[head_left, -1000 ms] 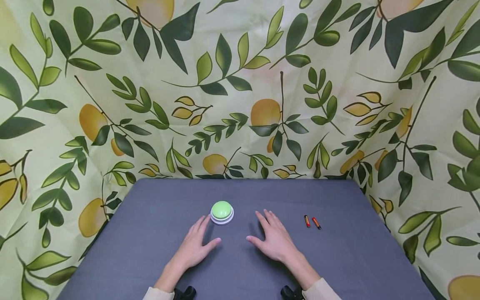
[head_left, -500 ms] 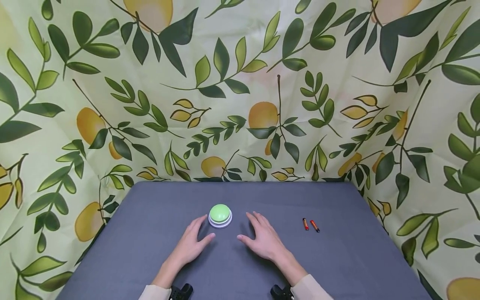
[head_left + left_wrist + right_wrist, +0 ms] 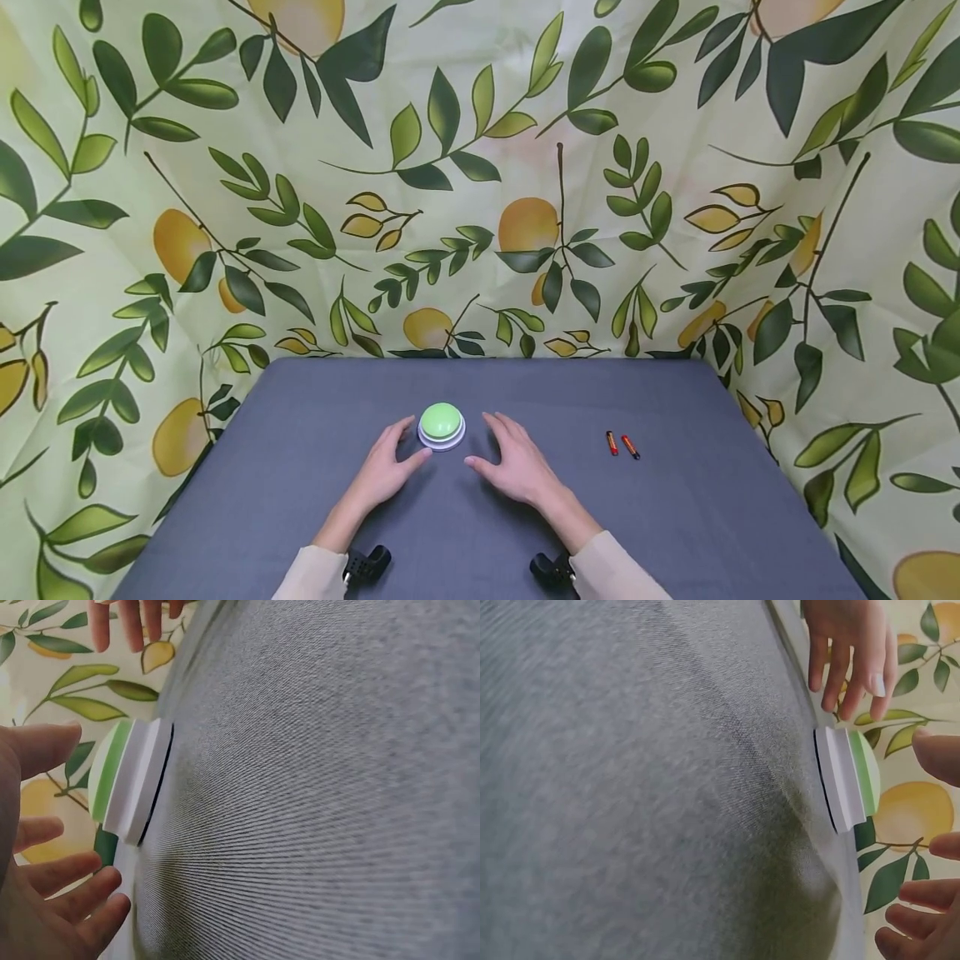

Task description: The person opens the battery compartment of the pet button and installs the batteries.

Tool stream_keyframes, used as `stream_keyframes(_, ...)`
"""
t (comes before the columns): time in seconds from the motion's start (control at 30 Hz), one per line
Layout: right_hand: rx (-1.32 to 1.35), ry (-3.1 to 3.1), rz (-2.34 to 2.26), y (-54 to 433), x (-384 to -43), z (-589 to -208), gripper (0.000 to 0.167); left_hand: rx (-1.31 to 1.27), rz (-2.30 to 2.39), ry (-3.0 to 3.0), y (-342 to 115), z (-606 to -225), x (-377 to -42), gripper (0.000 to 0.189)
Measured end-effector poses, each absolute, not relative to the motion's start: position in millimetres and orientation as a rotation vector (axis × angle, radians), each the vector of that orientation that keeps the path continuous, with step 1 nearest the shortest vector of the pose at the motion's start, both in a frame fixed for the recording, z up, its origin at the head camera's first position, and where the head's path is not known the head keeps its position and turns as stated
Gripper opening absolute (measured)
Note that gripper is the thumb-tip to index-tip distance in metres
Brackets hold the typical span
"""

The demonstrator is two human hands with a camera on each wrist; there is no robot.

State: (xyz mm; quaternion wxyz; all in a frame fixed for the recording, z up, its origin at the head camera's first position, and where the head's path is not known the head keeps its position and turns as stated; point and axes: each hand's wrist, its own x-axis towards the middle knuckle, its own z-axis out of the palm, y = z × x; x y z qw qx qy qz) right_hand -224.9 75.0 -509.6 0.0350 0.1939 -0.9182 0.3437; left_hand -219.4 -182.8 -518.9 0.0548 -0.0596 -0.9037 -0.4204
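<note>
A round push button (image 3: 441,423) with a green dome on a white base sits on the table between both hands. Close at its left is my left hand (image 3: 384,468), fingers relaxed and thumb spread, holding nothing. My right hand (image 3: 513,460) hovers to the button's right with its fingers loosely bent and nothing in them. From the side, in the left wrist view, the button (image 3: 129,780) shows beyond my left thumb and fingers (image 3: 86,896). In the right wrist view the same button (image 3: 846,778) appears between the fingertips of both hands.
Two small red and black batteries (image 3: 623,446) lie on the table to the right of my right hand. The grey-blue cloth-covered table (image 3: 337,392) ends at a fabric backdrop (image 3: 465,267) printed with leaves and fruit. A black wrist camera (image 3: 367,567) shows below each hand.
My right hand has moved left and a little forward, toward the button. The left hand has shifted only slightly. The button and batteries have stayed in place.
</note>
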Motion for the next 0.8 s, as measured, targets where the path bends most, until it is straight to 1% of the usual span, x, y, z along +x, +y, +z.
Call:
stream_keyframes(0.17,0.608,-2.843,1.084,71,-231,-510,0.080,-0.190,-1.321,-2.696,-184,-520,-226,0.068)
stream_keyframes(0.43,0.596,-2.807,1.197,64,-241,-511,0.077,-0.253,-1.400,-2.602,-185,-523,-237,0.065)
stream_keyframes(0.8,0.558,-2.780,1.304,51,-258,-509,0.074,-0.267,-1.460,-2.589,-186,-525,-248,0.064)
